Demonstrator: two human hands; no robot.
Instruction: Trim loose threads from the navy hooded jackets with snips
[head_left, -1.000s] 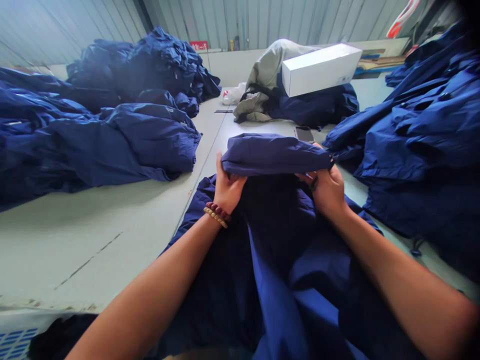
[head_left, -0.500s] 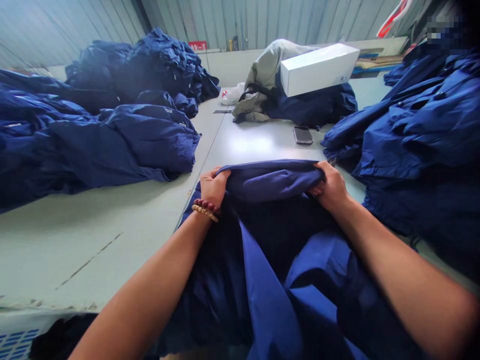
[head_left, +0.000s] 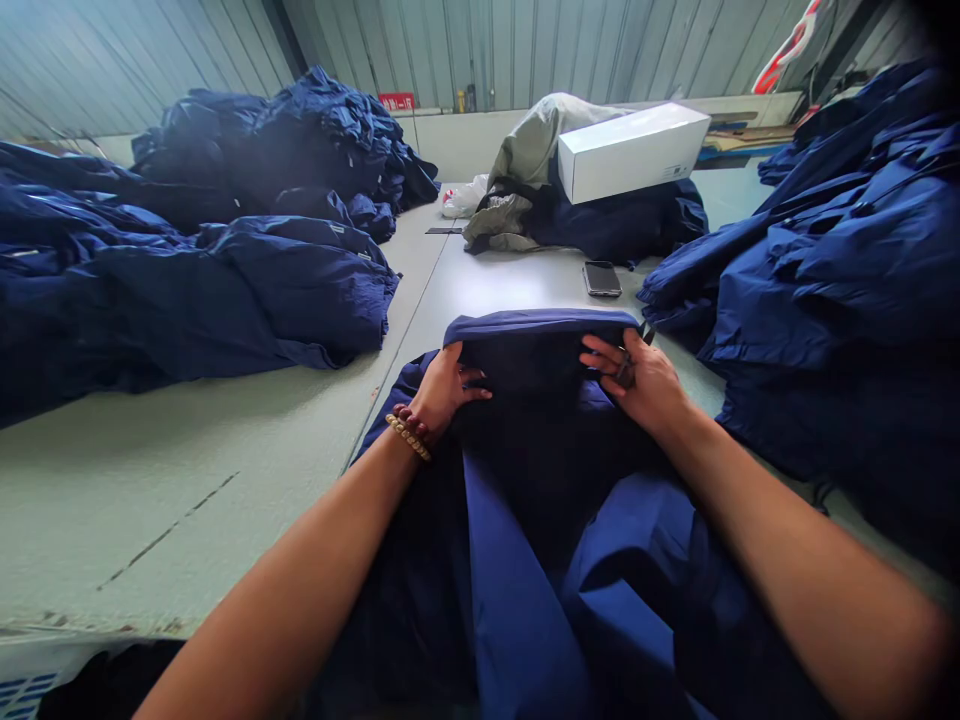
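A navy jacket (head_left: 517,600) lies spread in front of me, its upper band (head_left: 540,322) raised in a fold off the table. My left hand (head_left: 450,385), wearing two bead bracelets (head_left: 409,432), has its thumb at the left end of that band and its fingers apart against the dark inner side. At the right end, my right hand (head_left: 637,372) holds the band by the thumb, with its fingers spread over the inside. Something small and dark, perhaps a ring, shows on a right finger (head_left: 624,368). Part of each thumb is hidden by the cloth.
Heaps of navy garments (head_left: 300,285) cover the left side, with another pile (head_left: 832,270) at the right. Beyond the jacket lie a phone (head_left: 602,279) and a white box (head_left: 634,152) on dark and grey cloth. A plastic basket (head_left: 26,690) stands at the lower left.
The fingers of both hands have opened out and now show on the jacket's inner side. The folded band has turned up, exposing a dark inside where lit blue cloth showed before.
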